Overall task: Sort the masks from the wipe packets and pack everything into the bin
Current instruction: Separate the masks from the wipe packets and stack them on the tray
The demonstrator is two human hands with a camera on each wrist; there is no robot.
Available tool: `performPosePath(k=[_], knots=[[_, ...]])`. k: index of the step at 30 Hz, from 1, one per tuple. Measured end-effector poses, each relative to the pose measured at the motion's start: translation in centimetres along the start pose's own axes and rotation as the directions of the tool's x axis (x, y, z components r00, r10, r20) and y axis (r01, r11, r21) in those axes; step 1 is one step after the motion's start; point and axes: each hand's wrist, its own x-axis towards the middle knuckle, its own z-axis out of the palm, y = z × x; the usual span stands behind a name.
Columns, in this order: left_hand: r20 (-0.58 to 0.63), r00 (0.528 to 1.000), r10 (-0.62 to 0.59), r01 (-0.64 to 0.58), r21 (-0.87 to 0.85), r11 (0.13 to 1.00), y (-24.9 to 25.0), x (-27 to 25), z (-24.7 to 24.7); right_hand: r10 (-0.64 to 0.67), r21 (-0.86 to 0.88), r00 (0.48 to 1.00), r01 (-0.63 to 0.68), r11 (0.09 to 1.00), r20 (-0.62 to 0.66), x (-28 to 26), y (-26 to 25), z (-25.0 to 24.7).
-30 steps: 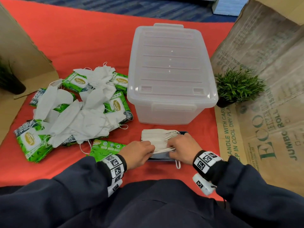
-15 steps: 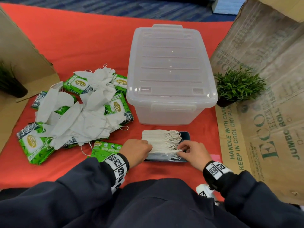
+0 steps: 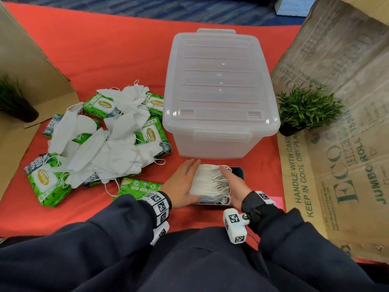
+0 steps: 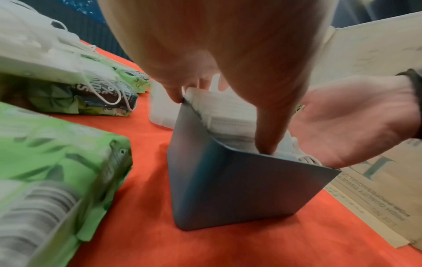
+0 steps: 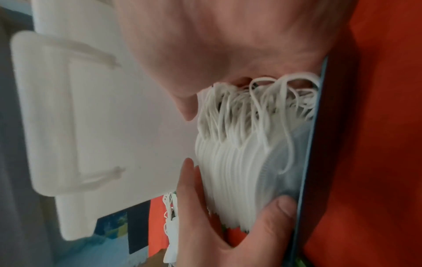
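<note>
A: Where do the hands sit against the bin (image 3: 221,95)?

B: Both on the near side of it, bracketing the mask stack (image 3: 207,182). The left hand (image 3: 183,184) lies flat-fingered against the stack's left end with its thumb at the near edge; the right hand (image 3: 233,186) presses the looped right end. Neither curls round it, so it is squeezed between two straight-fingered hands.

A: And the stack?

B: It lies on a dark flat sheet (image 3: 239,171), just in front of the bin's near wall, long axis running left to right, parallel to that wall.

A: So the move?

B: Straight away from the body, I'd judge, but the lid (image 3: 219,66) is still on. The loose masks (image 3: 109,148) and wipe packets (image 3: 150,133) lie left of the bin, nearer the left hand.
</note>
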Motion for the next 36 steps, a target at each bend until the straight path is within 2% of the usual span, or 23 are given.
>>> performPosePath(k=[3,5,7,9,12,15,18,20,23,28,31,36], knots=[[-0.045,0.997,-0.068,0.059,-0.175,0.983,-1.0,-0.5,-0.1,0.097,0.086,0.988,-0.108,0.99,0.12,0.3,-0.2,0.8],[-0.107,0.984,-0.14,0.108,-0.261,0.959,-1.9,-1.0,-0.1,0.144,0.114,0.978,-0.162,0.98,0.151,0.1,-0.6,0.7],[-0.128,0.972,-0.196,0.146,-0.321,0.936,-2.6,-1.6,0.1,0.13,0.086,0.986,-0.14,0.986,0.106,0.3,-0.7,0.3],[-0.097,0.975,-0.199,0.156,-0.334,0.929,-2.9,-1.9,0.5,0.07,0.045,0.994,-0.074,0.996,0.089,0.7,-0.4,0.1],[-0.073,0.982,-0.177,0.154,-0.244,0.958,-2.9,-1.9,1.2,0.033,0.056,0.992,-0.04,0.998,0.119,1.0,0.1,0.6],[-0.117,0.988,-0.097,0.098,0.001,0.995,-2.4,-1.4,1.2,0.036,0.143,0.991,-0.055,0.988,0.131,1.1,0.5,0.8],[-0.103,0.993,0.062,-0.034,0.253,0.967,-1.0,-0.8,1.2,0.031,0.229,0.967,-0.091,0.969,0.253,0.5,0.7,0.9],[-0.071,0.992,0.104,-0.074,0.335,0.939,-0.5,-0.5,1.6,0.055,0.243,0.943,-0.141,0.96,0.33,0.3,0.7,0.8],[-0.049,0.994,0.1,-0.075,0.378,0.923,-0.8,-0.2,1.7,0.059,0.24,0.932,-0.153,0.959,0.359,0.3,0.4,0.5],[-0.046,0.995,0.092,-0.066,0.398,0.915,-1.4,-0.2,1.5,-0.01,0.147,0.947,-0.04,0.988,0.322,0.4,0.4,0.8],[-0.085,0.99,0.116,-0.074,0.388,0.919,-1.8,-0.8,1.6,-0.048,0.16,0.957,0.002,0.987,0.287,0.7,0.6,0.8],[-0.146,0.978,0.152,-0.088,0.372,0.924,-2.7,-1.7,1.2,-0.033,0.184,0.966,-0.016,0.983,0.256,1.2,1.0,0.7]])
